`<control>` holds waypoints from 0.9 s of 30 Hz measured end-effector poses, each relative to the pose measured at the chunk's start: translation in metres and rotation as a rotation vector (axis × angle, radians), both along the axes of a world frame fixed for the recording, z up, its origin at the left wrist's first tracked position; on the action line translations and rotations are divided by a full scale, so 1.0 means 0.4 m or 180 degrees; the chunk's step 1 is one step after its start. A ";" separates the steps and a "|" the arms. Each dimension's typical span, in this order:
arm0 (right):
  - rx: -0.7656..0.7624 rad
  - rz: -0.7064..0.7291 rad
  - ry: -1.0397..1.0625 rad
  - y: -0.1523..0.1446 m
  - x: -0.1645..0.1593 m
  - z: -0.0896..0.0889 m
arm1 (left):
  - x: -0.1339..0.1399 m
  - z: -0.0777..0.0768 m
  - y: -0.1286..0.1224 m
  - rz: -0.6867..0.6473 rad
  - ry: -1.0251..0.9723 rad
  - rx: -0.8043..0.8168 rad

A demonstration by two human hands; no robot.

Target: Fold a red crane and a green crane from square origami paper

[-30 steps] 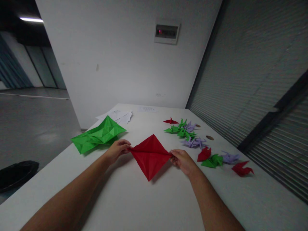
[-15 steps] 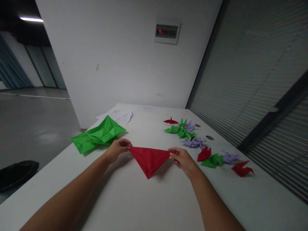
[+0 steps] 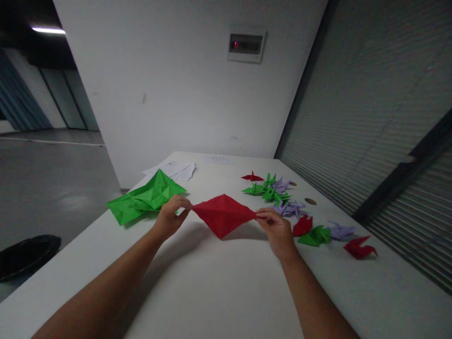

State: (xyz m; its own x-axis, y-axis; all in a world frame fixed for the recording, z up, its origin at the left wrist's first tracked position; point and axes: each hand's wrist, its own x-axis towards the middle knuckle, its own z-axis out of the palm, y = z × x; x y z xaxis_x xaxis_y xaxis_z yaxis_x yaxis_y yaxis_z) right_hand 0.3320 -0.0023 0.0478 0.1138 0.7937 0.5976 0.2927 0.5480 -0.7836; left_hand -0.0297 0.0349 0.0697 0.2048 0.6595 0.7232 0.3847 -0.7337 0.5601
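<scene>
A creased sheet of red paper [image 3: 223, 215] is stretched out in a diamond shape, held above the white table. My left hand [image 3: 172, 215] pinches its left corner between thumb and fingers. Its right corner is pinched by my right hand [image 3: 277, 229]. One point of the paper faces away from me and another faces toward me. A shadow falls on the table beneath it. Creased green paper sheets [image 3: 148, 197] lie just beyond my left hand. Right of my right hand lie a folded green paper piece [image 3: 316, 235] and a folded red one [image 3: 302, 226].
Several green paper cranes [image 3: 270, 192], purple cranes [image 3: 291, 208] and a red crane [image 3: 359, 247] lie along the right of the table [image 3: 212, 292]. White papers [image 3: 173, 170] lie at the back left. Window blinds [image 3: 353, 117] border the right side; a black-lined bin [image 3: 28, 256] stands left.
Both hands have lifted the red paper slightly and moved it away from me. It has gone from a downward-pointing triangle to a diamond, its far half now showing.
</scene>
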 end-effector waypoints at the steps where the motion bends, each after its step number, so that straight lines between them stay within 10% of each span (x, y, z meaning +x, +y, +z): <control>1: 0.0122 -0.0062 -0.0165 -0.003 0.001 0.001 | -0.003 0.000 -0.001 0.0041 0.0224 0.0189; 8: 0.0777 -0.0064 -0.1214 -0.016 0.001 0.006 | -0.018 -0.021 0.002 0.0394 0.0927 0.0915; 14: 0.0743 0.0617 -0.2084 -0.010 -0.006 0.006 | -0.021 -0.036 0.016 -0.0154 0.1912 0.0786; 27: 0.1326 0.0830 -0.2141 -0.071 -0.092 0.033 | 0.047 -0.056 -0.029 0.0164 0.1157 0.0754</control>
State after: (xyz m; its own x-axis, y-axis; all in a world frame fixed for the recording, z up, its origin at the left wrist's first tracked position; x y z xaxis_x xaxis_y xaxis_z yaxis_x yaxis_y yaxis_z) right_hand 0.2954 -0.0306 0.0610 -0.5293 0.4439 0.7230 0.4495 0.8695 -0.2047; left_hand -0.0107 0.0232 0.0473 0.4452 0.5003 0.7427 0.5654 -0.8002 0.2001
